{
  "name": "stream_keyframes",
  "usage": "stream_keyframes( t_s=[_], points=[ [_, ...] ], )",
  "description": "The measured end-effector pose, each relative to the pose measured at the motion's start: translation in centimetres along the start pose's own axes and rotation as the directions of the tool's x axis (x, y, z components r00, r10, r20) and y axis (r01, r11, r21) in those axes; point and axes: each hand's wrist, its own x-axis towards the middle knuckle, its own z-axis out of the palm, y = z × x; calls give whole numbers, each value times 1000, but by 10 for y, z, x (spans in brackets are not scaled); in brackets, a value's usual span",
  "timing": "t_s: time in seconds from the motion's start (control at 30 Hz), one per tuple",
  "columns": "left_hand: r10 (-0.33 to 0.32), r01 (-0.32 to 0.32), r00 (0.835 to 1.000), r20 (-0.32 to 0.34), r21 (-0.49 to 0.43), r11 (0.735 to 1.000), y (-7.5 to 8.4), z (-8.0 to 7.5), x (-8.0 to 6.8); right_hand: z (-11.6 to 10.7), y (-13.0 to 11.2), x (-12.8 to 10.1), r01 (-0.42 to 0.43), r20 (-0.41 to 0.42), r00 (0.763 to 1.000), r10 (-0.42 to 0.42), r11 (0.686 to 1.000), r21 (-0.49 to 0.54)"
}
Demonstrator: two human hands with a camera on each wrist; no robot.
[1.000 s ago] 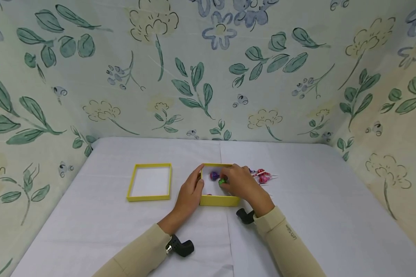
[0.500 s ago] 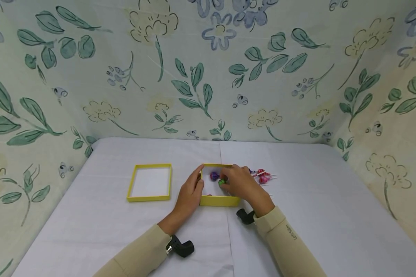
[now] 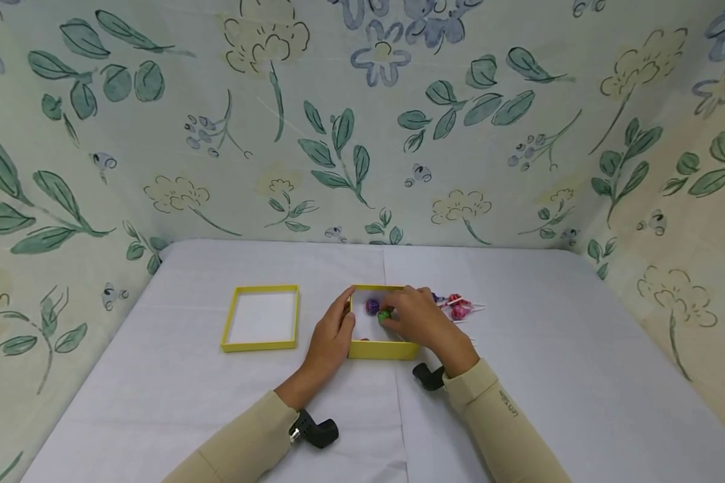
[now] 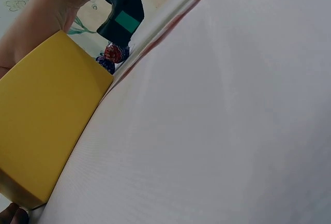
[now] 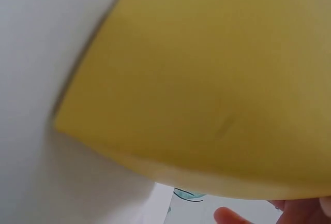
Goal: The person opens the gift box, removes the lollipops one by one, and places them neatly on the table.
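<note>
A yellow box (image 3: 380, 349) stands open in the middle of the white table. My left hand (image 3: 331, 337) grips its left wall, index finger lying along the rim. My right hand (image 3: 421, 322) reaches over the box from the right and pinches a green lollipop (image 3: 385, 314) inside it, beside a purple lollipop (image 3: 372, 306). The left wrist view shows the box's outer wall (image 4: 46, 131) up close. In the right wrist view the yellow wall (image 5: 207, 89) fills the frame, with one fingertip (image 5: 227, 216) at the bottom.
The box's yellow lid (image 3: 261, 317) lies upturned to the left. A small pile of pink and red lollipops (image 3: 457, 307) lies just right of the box, also seen as lollipops (image 4: 111, 56) in the left wrist view. Floral cloth walls enclose the table on three sides.
My right hand has nudged the green lollipop slightly farther into the box, toward the purple one. The left hand and the box have stayed put.
</note>
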Motion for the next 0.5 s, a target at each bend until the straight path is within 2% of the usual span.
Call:
stream_keyframes(
  t_s=[0.3,0.5],
  points=[
    [3,-3,1000,5,-10,1000,2,-1,-1,-4,-2,-1,20,-71,997,-20,1000,-1],
    [-7,7,1000,6,5,1000,2,-1,0,-12,-4,-4,75,-132,989,-69,996,44]
  ],
)
